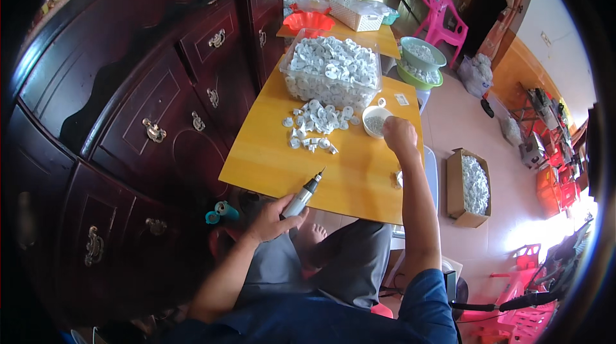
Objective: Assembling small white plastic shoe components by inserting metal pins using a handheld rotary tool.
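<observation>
My left hand (274,221) is wrapped around a grey electric screwdriver (300,201), whose black nose and thin bit point up and away over the table's near edge. At the small white bowl (366,127), my right hand (400,135) is closed, its fingertips dipping in over the right rim. Small grey metal pieces, probably screws (375,125), lie in that bowl. What the right fingertips pinch is hidden. Left of the bowl, a loose pile of small white round plastic parts (321,118) covers part of the yellow table (269,158).
A clear plastic bin (298,81) heaped with the same white parts stands behind the pile. On the floor to the right is a cardboard box (455,184) of white pieces. Dark wooden cabinets (147,87) line the left side. A pink chair (443,20) stands farther back.
</observation>
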`<act>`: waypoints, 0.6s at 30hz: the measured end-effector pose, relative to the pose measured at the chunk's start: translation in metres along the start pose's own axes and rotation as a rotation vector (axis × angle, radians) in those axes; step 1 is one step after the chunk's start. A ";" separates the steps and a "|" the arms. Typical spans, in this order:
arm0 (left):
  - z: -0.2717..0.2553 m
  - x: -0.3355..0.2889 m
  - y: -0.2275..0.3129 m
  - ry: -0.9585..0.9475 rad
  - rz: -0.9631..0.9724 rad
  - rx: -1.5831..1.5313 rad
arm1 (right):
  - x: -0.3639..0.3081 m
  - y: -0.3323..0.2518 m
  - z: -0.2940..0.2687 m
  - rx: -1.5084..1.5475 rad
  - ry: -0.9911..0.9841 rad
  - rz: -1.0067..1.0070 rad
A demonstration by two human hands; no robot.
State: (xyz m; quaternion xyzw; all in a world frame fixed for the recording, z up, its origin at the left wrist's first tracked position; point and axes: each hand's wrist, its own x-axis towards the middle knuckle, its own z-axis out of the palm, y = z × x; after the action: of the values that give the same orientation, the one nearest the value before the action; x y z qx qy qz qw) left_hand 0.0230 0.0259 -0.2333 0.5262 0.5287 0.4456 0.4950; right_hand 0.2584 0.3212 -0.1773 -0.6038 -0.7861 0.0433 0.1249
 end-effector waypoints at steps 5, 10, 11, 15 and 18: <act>-0.002 0.000 -0.017 0.020 -0.001 -0.048 | 0.053 0.002 0.031 -0.135 -0.129 -0.035; -0.004 -0.001 -0.013 0.033 0.014 0.004 | 0.070 0.012 0.059 -0.151 -0.205 -0.026; -0.005 -0.001 -0.011 0.038 0.017 0.006 | 0.071 0.011 0.059 -0.145 -0.202 -0.028; -0.006 0.000 -0.015 0.057 0.017 -0.044 | 0.055 -0.009 0.035 -0.163 -0.279 -0.024; -0.007 0.002 -0.022 0.052 0.029 -0.094 | 0.055 -0.004 0.035 -0.146 -0.267 -0.013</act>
State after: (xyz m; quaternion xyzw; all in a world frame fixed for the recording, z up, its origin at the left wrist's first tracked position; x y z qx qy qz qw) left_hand 0.0140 0.0274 -0.2543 0.4982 0.5121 0.4905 0.4990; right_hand 0.2326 0.3753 -0.2027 -0.5951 -0.8006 0.0651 -0.0248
